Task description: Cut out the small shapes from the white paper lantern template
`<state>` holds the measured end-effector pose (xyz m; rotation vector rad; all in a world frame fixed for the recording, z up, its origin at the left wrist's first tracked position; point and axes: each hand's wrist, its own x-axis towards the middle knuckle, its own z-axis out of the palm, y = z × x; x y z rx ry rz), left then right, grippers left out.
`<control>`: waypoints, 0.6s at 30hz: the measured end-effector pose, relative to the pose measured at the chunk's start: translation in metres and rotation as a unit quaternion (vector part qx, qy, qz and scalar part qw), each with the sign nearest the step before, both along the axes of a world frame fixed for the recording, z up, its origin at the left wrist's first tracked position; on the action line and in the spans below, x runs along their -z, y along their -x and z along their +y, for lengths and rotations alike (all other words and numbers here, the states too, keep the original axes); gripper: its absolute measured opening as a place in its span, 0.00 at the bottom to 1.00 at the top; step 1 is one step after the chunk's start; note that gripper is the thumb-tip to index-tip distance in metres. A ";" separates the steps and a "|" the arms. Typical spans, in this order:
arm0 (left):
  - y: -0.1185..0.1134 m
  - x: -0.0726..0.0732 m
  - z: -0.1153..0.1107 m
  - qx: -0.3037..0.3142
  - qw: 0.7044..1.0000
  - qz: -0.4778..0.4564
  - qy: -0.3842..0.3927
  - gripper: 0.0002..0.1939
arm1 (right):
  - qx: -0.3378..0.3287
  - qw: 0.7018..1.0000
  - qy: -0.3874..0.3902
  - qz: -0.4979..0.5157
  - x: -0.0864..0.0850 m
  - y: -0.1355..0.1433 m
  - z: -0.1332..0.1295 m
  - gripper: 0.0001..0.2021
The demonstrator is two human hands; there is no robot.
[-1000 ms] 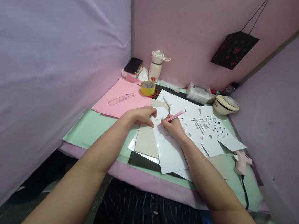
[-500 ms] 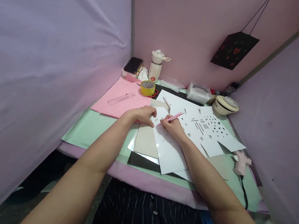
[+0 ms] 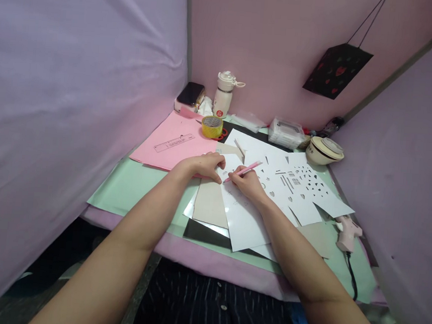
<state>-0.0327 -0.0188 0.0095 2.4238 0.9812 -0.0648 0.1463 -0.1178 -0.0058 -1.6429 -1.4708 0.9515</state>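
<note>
My right hand [image 3: 249, 184] pinches a slim pink pen [image 3: 245, 169], its tip down near the left edge of a white paper sheet [image 3: 248, 232]. Faint marks show on this sheet below the pen; the fine tip is too small to make out. Resting flat by the sheet's upper left edge, my left hand [image 3: 210, 166] has thumb and fingers apart and holds nothing. Beneath lie a piece of grey cardboard [image 3: 210, 206] and a black sheet [image 3: 205, 233]. Further right, white sheets with cut-out shapes [image 3: 292, 183] overlap.
Pink paper [image 3: 157, 147] carries a clear ruler [image 3: 174, 143]. Yellow tape [image 3: 212, 126], red-handled scissors [image 3: 221, 134], a white bottle [image 3: 223, 95], a phone [image 3: 191, 94], a plastic box [image 3: 286, 132] and a bowl [image 3: 324, 153] stand behind. A pink glue gun [image 3: 348, 235] lies right; a black lantern [image 3: 338, 71] hangs above.
The pen and my right hand have shifted slightly left and down along the sheet's edge. My left hand stays in place. The whole view has moved a little.
</note>
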 end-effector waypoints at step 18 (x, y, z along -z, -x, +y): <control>0.000 0.004 0.003 -0.009 1.000 0.005 0.005 0.31 | -0.009 1.000 -0.009 0.008 0.002 -0.001 0.000 0.10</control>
